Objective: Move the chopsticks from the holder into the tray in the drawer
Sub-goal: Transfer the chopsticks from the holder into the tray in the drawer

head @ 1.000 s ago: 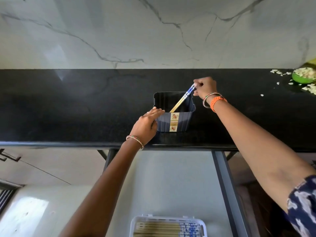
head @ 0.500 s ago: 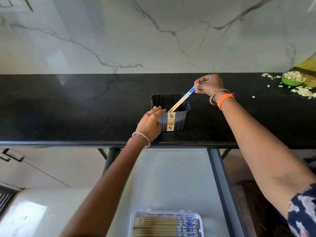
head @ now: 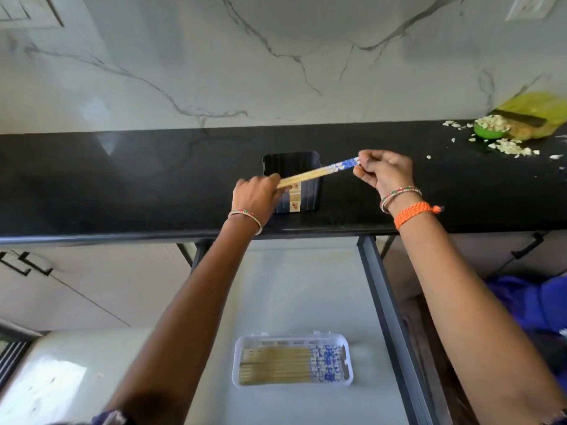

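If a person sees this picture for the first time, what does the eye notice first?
First, the chopsticks held level over the dark holder on the black counter: the right hand pinches the blue end, the left hand grips the wooden end. Below, a white tray of chopsticks lies in the open drawer.

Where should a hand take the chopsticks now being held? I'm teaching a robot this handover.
Grip the bare wooden middle of the chopsticks from above. They lie nearly level over the holder; the right hand pinches the blue end, the left hand the tips.
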Demonstrator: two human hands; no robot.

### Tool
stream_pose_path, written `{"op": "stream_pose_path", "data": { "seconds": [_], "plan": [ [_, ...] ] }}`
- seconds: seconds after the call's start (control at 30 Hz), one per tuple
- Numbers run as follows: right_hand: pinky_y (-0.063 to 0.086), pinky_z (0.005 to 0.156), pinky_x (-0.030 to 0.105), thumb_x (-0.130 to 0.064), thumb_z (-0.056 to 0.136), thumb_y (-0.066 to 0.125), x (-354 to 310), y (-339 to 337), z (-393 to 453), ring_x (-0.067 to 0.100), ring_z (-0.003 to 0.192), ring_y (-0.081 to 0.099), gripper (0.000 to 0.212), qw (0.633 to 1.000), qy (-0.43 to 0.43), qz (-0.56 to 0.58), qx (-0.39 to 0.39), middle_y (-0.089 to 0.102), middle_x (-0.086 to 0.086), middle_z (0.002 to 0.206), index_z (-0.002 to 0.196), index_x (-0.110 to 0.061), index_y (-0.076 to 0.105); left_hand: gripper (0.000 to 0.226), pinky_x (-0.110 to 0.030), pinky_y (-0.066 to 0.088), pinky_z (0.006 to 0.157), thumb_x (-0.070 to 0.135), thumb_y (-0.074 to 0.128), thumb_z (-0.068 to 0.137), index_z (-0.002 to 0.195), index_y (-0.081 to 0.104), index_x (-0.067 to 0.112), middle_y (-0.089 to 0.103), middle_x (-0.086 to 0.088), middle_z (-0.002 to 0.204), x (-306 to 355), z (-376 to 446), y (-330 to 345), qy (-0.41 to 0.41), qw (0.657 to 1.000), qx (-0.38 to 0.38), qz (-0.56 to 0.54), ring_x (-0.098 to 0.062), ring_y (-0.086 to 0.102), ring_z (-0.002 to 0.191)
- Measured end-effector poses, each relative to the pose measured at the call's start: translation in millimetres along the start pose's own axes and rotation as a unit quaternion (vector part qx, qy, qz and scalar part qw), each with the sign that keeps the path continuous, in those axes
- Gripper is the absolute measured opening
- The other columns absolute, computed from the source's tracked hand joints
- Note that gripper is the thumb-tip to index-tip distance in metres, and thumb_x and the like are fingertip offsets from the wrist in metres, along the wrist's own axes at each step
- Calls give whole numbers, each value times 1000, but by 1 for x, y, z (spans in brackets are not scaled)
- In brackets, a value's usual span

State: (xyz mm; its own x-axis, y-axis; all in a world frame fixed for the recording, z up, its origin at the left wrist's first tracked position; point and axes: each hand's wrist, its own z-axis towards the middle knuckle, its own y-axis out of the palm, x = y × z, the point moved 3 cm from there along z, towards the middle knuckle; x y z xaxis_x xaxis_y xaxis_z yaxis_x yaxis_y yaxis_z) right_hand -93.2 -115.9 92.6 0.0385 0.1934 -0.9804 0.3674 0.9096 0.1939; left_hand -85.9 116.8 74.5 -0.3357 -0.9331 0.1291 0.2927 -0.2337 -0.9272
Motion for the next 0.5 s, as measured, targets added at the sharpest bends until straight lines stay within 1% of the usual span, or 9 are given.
{"op": "stream_pose_path", "data": {
  "seconds": [0.07,0.1,0.13,0.2,0.23,0.27,0.37,0.43,0.5],
  "plan": [
    [56,59,16,3,84,59,31,-12,-20,20,64,61,19,996,-18,-85,17,63,10,73,71,-9,65,25,-34,38,61,32,42,95,99,55,11,67,-11,94,-2,-29,13,22,999,-29,-1,-32,63,80],
    [55,61,17,-1,84,59,46,-17,-26,25,68,64,17,979,-68,-193,16,66,12,74,73,-10,67,23,-35,38,60,29,43,94,98,55,10,67,-11,94,-3,-44,20,36,999,-32,5,-34,63,79],
    [54,66,22,-8,83,59,63,-20,-36,28,75,66,13,937,-128,-324,0,70,12,81,79,-12,70,22,-36,38,59,27,44,94,98,55,10,67,-13,94,-3,-60,29,45,998,-40,7,-36,63,80],
    [48,83,37,-22,85,57,88,-20,-63,28,93,65,20,822,-212,-526,-50,71,7,100,98,-22,71,23,-36,36,57,28,44,94,98,55,9,68,-15,93,-5,-91,48,55,996,-70,-7,-39,63,81],
    [44,86,40,-25,88,55,99,-18,-77,27,97,64,24,783,-238,-567,-96,70,6,106,106,-26,69,24,-36,36,57,29,43,94,98,55,8,67,-16,92,-5,-105,57,61,994,-92,-11,-39,63,79],
    [43,85,40,-25,91,54,107,-15,-92,27,95,64,26,761,-257,-573,-161,70,6,105,114,-27,66,24,-36,36,56,30,42,95,97,54,9,67,-16,91,-5,-116,65,70,991,-110,-10,-39,63,78],
    [49,70,36,-23,95,50,149,-14,-126,22,79,60,34,753,-182,-540,-329,63,2,84,128,-29,55,26,-33,33,56,32,41,95,95,54,10,67,-13,89,-3,-148,85,86,983,-161,-7,-36,63,77],
    [50,70,36,-18,94,52,178,-21,-139,18,76,56,37,773,-111,-512,-358,51,-6,73,130,-30,52,23,-34,36,57,30,42,94,93,55,12,67,-11,90,-4,-169,101,77,977,-198,-11,-34,63,80],
    [47,71,32,-11,93,53,208,-28,-150,18,76,54,40,781,-68,-501,-367,42,-12,67,129,-28,53,15,-37,43,67,19,46,90,101,55,13,66,-11,98,-14,-192,117,17,973,-228,-14,-33,61,90]
  ]
}}
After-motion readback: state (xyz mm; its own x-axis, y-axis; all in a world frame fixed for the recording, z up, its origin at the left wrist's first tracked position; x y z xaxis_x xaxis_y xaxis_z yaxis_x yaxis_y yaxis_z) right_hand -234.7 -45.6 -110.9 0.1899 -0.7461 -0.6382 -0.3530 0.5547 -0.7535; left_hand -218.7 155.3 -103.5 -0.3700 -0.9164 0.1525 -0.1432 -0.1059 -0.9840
